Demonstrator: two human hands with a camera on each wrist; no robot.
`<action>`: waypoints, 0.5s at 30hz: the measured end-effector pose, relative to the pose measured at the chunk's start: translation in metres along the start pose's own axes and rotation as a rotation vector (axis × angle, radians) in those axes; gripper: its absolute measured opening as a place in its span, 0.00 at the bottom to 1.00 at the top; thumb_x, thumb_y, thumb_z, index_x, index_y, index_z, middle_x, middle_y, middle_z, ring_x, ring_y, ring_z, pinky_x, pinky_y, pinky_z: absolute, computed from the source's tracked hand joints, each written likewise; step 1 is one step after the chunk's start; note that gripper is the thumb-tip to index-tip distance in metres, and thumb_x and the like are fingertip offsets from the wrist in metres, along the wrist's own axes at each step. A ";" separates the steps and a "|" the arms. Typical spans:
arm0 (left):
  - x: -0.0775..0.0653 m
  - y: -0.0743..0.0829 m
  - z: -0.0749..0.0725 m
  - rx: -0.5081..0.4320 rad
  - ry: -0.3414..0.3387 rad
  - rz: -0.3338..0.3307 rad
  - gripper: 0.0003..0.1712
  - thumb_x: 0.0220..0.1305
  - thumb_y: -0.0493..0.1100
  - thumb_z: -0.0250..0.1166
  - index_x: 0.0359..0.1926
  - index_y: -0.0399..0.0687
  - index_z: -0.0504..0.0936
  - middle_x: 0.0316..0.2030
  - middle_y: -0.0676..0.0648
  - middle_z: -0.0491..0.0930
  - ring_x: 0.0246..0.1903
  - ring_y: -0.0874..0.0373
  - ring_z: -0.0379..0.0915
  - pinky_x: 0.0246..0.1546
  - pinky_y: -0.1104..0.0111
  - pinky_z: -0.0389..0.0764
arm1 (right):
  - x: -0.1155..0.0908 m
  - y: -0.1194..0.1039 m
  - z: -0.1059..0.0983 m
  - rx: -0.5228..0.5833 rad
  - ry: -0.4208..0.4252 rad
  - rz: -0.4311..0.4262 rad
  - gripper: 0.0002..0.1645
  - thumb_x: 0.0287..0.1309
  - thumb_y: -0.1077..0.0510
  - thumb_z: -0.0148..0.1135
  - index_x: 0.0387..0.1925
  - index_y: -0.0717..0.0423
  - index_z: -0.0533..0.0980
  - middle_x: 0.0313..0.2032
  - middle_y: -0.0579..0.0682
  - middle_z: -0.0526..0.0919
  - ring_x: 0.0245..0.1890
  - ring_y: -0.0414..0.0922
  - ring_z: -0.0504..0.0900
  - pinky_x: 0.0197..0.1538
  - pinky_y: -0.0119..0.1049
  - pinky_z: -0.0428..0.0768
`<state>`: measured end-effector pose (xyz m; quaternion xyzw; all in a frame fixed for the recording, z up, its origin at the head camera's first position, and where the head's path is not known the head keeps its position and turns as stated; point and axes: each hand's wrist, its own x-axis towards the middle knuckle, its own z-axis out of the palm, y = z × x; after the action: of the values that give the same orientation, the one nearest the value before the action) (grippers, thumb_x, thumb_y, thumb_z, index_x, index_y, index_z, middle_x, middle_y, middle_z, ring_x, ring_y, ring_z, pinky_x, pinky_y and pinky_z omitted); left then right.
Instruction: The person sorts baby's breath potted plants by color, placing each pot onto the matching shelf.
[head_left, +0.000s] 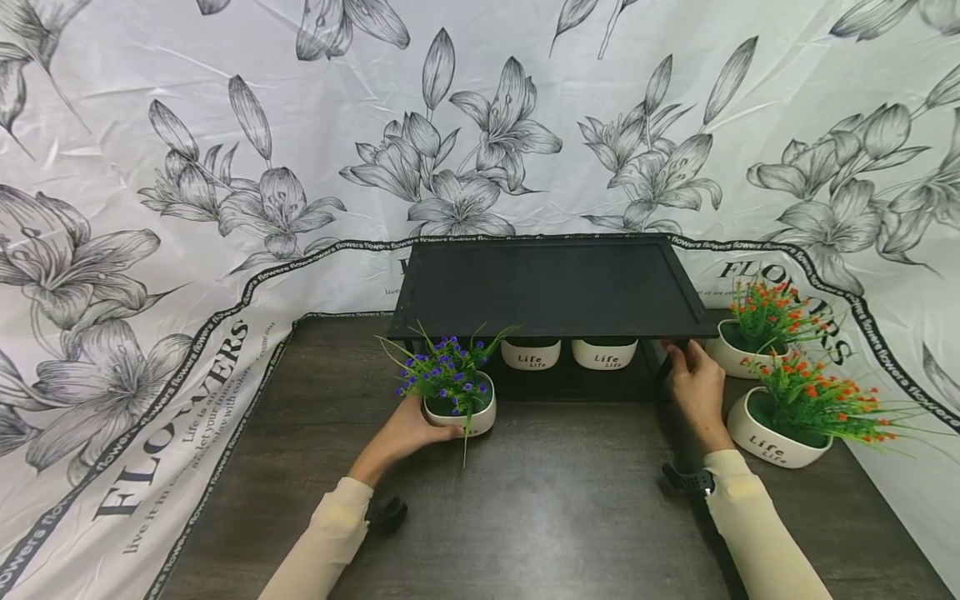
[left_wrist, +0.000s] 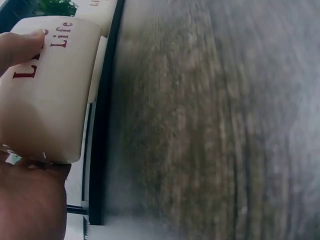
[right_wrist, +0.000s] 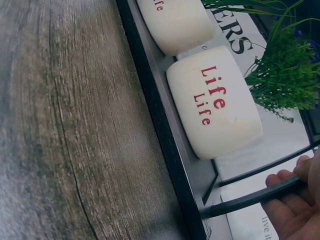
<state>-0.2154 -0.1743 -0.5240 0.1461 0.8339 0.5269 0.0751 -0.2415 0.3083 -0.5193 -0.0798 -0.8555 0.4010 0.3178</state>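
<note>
The left hand (head_left: pixel 408 435) has its fingers curled partway around a white pot (head_left: pixel 482 417) of purple flowers, thumb against the lettered front. This pot is at about seven to eight o'clock from the middle of a black shelf (head_left: pixel 547 287), by its front edge; whether the base touches anything is unclear. The right hand (head_left: pixel 697 387), at four o'clock, has its fingers closed around the shelf's slim side bar (right_wrist: pixel 245 200), thumb near the top board's corner. Two more white pots, a left one (head_left: pixel 530 356) and a right one (head_left: pixel 604 356), stand side by side on the lower board, toward six o'clock. Two orange-flowered pots, a rear one (head_left: pixel 742 354) at three o'clock and a front one (head_left: pixel 780 437) at four, sit on the dark tabletop (head_left: pixel 525 508).
</note>
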 end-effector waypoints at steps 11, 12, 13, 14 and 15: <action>0.012 -0.009 0.000 -0.007 0.052 -0.010 0.60 0.53 0.50 0.86 0.80 0.51 0.62 0.71 0.41 0.73 0.68 0.43 0.75 0.68 0.45 0.75 | 0.000 0.000 0.001 -0.010 0.000 0.008 0.13 0.78 0.56 0.62 0.50 0.62 0.86 0.45 0.62 0.92 0.36 0.06 0.68 0.42 0.28 0.72; 0.013 -0.010 0.000 -0.002 0.059 -0.017 0.60 0.52 0.51 0.86 0.80 0.51 0.62 0.71 0.41 0.73 0.68 0.43 0.75 0.68 0.45 0.75 | 0.000 0.000 0.001 -0.011 0.002 0.009 0.13 0.78 0.56 0.62 0.49 0.62 0.86 0.45 0.61 0.92 0.35 0.06 0.68 0.42 0.29 0.72; 0.014 -0.010 0.000 -0.002 0.065 -0.023 0.60 0.52 0.52 0.86 0.80 0.51 0.61 0.71 0.41 0.73 0.68 0.43 0.75 0.68 0.45 0.75 | 0.000 0.000 0.001 -0.011 0.003 0.011 0.13 0.78 0.56 0.62 0.49 0.62 0.86 0.45 0.61 0.92 0.35 0.06 0.68 0.42 0.28 0.72; 0.015 -0.010 0.000 -0.004 0.073 -0.030 0.60 0.52 0.52 0.86 0.80 0.51 0.61 0.71 0.41 0.73 0.68 0.43 0.75 0.68 0.45 0.76 | 0.000 0.000 0.000 -0.013 0.005 0.012 0.13 0.78 0.56 0.62 0.49 0.62 0.86 0.44 0.62 0.92 0.35 0.07 0.68 0.42 0.28 0.71; 0.016 -0.011 0.001 -0.008 0.079 -0.034 0.61 0.52 0.52 0.86 0.80 0.51 0.61 0.71 0.41 0.73 0.68 0.43 0.75 0.68 0.45 0.76 | 0.000 0.000 0.000 -0.013 0.006 0.012 0.13 0.78 0.56 0.62 0.49 0.62 0.86 0.44 0.62 0.92 0.35 0.07 0.68 0.41 0.28 0.71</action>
<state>-0.2323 -0.1727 -0.5333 0.1107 0.8365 0.5341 0.0517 -0.2418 0.3082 -0.5196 -0.0881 -0.8565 0.3971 0.3177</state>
